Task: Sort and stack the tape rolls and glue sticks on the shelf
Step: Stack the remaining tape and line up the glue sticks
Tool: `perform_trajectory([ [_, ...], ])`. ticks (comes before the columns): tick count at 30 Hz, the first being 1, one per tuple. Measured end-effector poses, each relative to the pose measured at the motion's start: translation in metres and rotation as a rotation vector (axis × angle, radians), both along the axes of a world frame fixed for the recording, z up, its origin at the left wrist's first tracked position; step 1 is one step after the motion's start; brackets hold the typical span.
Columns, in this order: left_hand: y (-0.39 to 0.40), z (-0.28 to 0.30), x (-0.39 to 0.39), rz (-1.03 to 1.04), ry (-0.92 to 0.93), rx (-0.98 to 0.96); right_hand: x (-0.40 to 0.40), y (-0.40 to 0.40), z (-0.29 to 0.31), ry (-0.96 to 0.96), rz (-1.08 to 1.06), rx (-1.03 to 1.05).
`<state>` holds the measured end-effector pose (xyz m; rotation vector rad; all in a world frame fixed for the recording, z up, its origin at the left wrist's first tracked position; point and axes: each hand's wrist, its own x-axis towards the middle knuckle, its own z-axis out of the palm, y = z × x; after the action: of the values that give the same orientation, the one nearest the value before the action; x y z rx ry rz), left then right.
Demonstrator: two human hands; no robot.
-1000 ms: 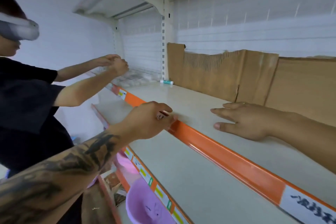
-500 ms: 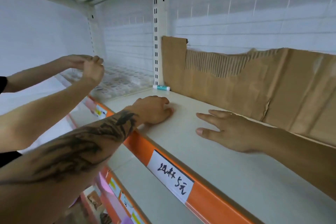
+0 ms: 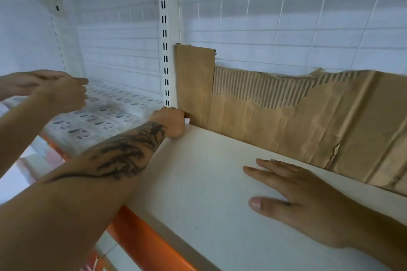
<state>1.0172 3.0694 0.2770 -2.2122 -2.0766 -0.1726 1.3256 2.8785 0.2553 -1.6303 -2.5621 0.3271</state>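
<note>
My left hand (image 3: 171, 123) reaches to the back left corner of the white shelf (image 3: 198, 182), beside the slotted upright. Its fingers are curled round a small glue stick (image 3: 187, 120); only the stick's white end shows past my knuckles. My right hand (image 3: 293, 196) lies flat on the shelf board at the front right, fingers straight and spread, holding nothing. No tape rolls are in view.
Torn brown cardboard (image 3: 286, 114) leans against the wire back along the shelf's rear. The neighbouring bay at left holds flat packs of small items (image 3: 103, 114), and another person's hands (image 3: 55, 90) work over them. An orange rail (image 3: 141, 240) edges the shelf front.
My left hand moved from the shelf's front edge to the back corner and closed round the glue stick that lay there. My head came closer. My right hand stayed flat.
</note>
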Motion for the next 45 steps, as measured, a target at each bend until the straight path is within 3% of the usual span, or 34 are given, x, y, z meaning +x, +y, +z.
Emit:
perform_trajectory([
  [7, -0.007, 0.003, 0.005, -0.047, 0.031, 0.017, 0.001, -0.001, 0.002, 0.012, -0.001, 0.006],
  [12, -0.06, 0.007, 0.032, -0.14, 0.015, 0.012, 0.003, 0.003, 0.003, 0.091, 0.022, 0.013],
  [18, -0.138, 0.014, 0.08, -0.35, -0.312, 0.058, 0.032, -0.008, 0.025, 0.345, -0.003, -0.032],
  [27, -0.253, 0.03, 0.191, -0.734, -0.755, 0.048, 0.09, -0.151, 0.054, 0.55, -0.191, 0.18],
  [32, -0.329, 0.017, 0.254, -0.916, -0.869, -0.009, 0.128, -0.244, 0.051, 0.575, -0.354, 0.279],
  [35, -0.369, 0.018, 0.296, -0.973, -0.935, -0.092, 0.154, -0.3, 0.052, 0.585, -0.481, 0.349],
  [40, -0.445, 0.031, 0.374, -0.985, -1.204, -0.309, 0.197, -0.393, 0.05, 0.54, -0.692, 0.495],
  [45, -0.524, 0.046, 0.448, -1.058, -1.306, -0.361, 0.243, -0.467, 0.034, 0.733, -0.832, 0.671],
])
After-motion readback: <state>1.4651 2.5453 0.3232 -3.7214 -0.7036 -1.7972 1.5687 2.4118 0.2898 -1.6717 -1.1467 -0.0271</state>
